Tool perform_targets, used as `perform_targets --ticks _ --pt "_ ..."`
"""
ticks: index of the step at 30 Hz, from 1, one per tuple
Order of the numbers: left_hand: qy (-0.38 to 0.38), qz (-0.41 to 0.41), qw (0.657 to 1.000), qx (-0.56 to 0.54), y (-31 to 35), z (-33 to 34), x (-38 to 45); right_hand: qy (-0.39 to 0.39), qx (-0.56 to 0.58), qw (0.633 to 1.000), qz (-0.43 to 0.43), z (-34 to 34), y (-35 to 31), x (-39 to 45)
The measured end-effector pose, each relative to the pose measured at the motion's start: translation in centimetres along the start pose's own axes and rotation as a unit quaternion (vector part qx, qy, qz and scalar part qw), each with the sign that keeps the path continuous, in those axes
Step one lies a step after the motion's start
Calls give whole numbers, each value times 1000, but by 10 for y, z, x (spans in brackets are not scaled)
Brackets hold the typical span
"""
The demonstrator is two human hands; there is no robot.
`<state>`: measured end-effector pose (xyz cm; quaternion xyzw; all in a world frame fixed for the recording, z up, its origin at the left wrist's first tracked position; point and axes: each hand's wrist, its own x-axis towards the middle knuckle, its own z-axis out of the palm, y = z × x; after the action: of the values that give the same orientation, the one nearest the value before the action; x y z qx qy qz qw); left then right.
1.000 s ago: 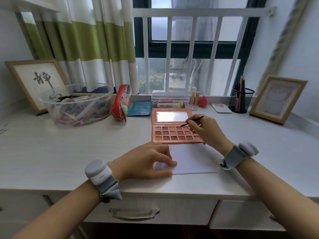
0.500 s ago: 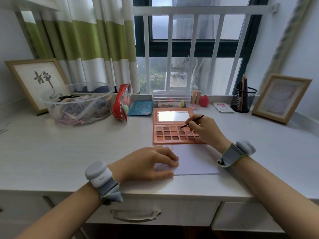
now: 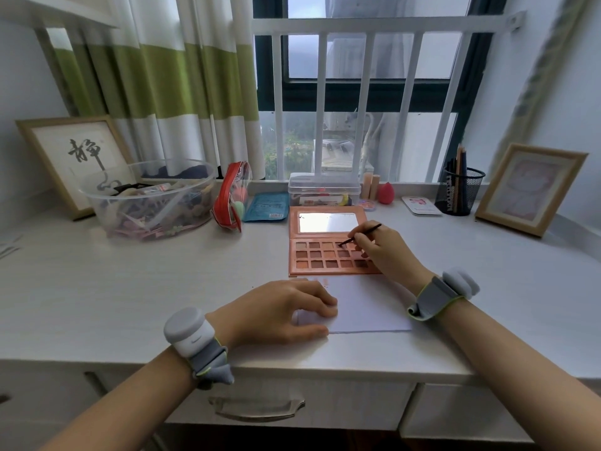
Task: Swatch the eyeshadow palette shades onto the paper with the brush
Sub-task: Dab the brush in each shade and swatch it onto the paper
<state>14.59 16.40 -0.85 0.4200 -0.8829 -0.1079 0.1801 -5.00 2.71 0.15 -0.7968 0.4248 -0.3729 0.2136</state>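
An open orange-pink eyeshadow palette (image 3: 320,258) lies in the middle of the desk, its mirror lid flat behind the pans. My right hand (image 3: 387,252) rests over the palette's right side and holds a thin dark brush (image 3: 361,234); the brush tip touches a pan in the top row. In front of the palette lies a white sheet of paper (image 3: 367,307) with a faint reddish mark near its top left. My left hand (image 3: 276,312) presses flat on the paper's left part, fingers spread.
A clear bowl of clutter (image 3: 146,196), a red pouch (image 3: 232,196), a blue packet (image 3: 266,206) and a clear box (image 3: 323,190) stand behind the palette. A mesh pen cup (image 3: 458,190) and framed pictures (image 3: 530,187) flank the desk. A drawer handle (image 3: 257,406) sits below.
My right hand has shifted the brush tip slightly down and left onto a top-row pan. The head view moved a little. My left hand stays on the paper.
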Motion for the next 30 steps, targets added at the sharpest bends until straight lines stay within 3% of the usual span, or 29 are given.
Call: perform_targets --ticks 6,18,30 --pt "3 -5 1000 7 0 1 -1 -7 15 1000 8 -11 -8 -7" --pt "-4 -11 1000 17 1 0 -1 -36 2 998 -59 -14 -27 -65" --pt "0 -13 1000 9 0 1 -2 -76 30 996 -28 -13 -31 -67"
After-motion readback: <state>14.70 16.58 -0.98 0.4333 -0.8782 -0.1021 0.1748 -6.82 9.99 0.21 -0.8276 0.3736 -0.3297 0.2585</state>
